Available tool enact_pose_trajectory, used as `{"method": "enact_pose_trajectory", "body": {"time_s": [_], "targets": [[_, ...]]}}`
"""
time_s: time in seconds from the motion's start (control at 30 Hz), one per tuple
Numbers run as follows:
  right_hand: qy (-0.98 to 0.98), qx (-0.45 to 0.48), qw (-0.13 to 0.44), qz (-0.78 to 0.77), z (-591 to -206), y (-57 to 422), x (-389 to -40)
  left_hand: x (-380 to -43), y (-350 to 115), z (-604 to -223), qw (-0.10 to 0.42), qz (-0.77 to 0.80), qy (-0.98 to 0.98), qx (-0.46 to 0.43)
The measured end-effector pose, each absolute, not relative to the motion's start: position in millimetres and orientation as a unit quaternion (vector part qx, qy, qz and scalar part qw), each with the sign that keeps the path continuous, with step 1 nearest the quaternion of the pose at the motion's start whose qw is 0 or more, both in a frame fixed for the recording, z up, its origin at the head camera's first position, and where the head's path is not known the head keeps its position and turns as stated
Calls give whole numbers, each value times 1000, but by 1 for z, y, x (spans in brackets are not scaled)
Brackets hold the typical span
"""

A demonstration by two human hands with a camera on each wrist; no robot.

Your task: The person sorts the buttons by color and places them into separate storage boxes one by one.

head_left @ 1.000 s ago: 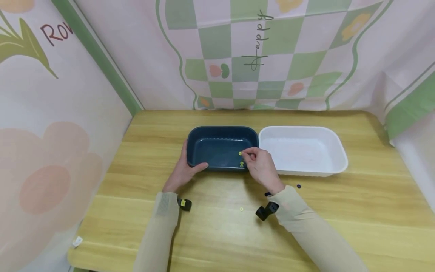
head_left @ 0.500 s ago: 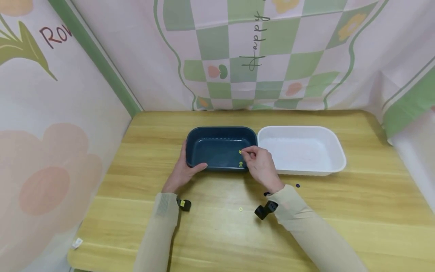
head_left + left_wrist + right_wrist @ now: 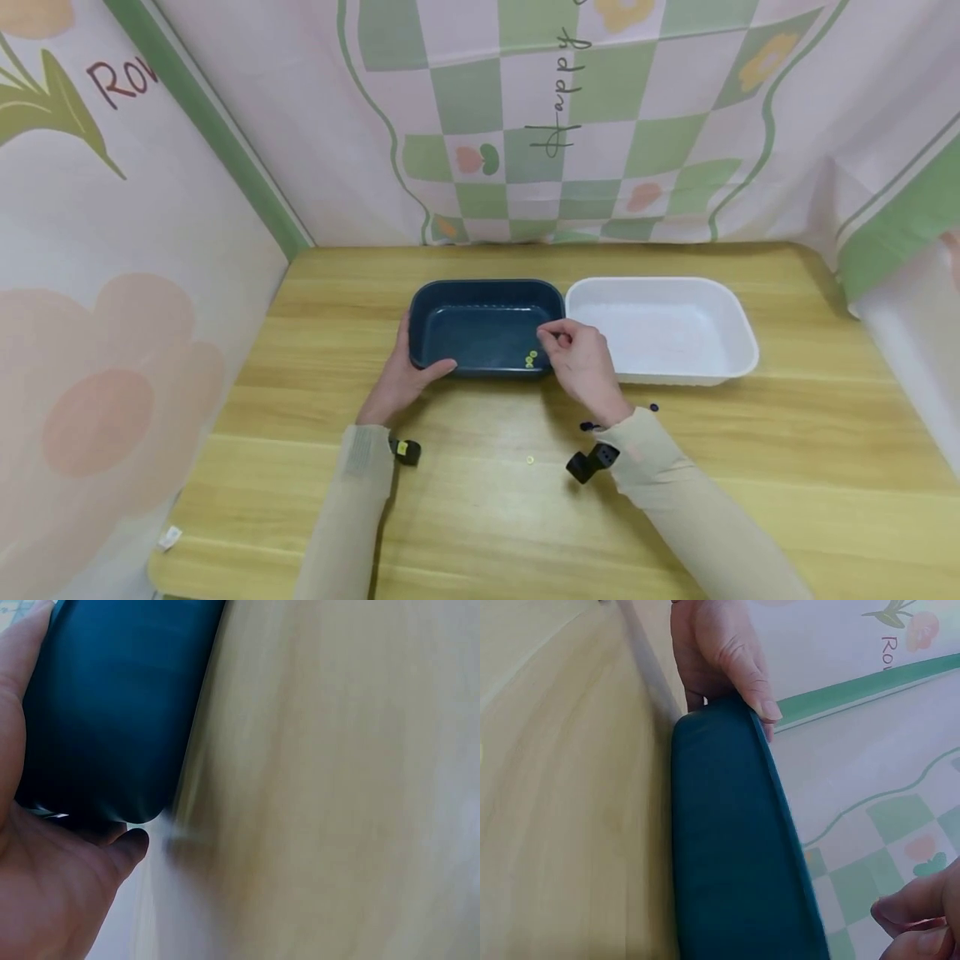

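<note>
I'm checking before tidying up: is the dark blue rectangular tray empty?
No: the tray holds a few small yellow discs, visible near its front right corner.

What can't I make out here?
Head view: yellow pieces in the dark blue tray, too small for surface detail.
Head view: dark pieces by the right sleeve, too small to identify.
Head view: near left corner of the white tray, hidden by the right hand.
Left wrist view: inside of the dark blue tray, hidden by its outer wall.
Right wrist view: most of the right hand, cut off by the right edge.

Wd tbl [image 3: 457, 525], blue tray [image 3: 472, 333], wht tray [image 3: 663, 333], discs [image 3: 654, 407]
</note>
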State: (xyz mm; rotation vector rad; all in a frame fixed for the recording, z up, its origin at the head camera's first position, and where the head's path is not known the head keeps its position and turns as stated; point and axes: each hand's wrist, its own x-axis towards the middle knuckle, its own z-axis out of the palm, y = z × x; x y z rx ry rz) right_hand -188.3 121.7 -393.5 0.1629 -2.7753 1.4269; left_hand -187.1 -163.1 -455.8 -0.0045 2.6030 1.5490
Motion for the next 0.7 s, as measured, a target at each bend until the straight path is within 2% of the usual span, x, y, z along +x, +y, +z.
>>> {"method": "enact_pose_trajectory", "body": {"time_s": [0.13, 0.23, 0.33, 0.5, 0.7], "targets": [[-920, 133, -23, 367, -385, 122, -168, -188, -163, -455, 56, 505, 861, 1], [-944, 223, -48, 238, -383, 116, -141, -187, -164, -454, 60, 507, 860, 0], [-951, 294, -44, 87, -390, 107, -113, -188, -164, -454, 60, 513, 857, -4], [-937, 342, -18, -68, -405, 95, -83, -190, -165, -454, 61, 508, 859, -7], [-931, 355, -3, -79, -418, 90, -74, -189, -164, -455, 67, 504, 861, -5]]}}
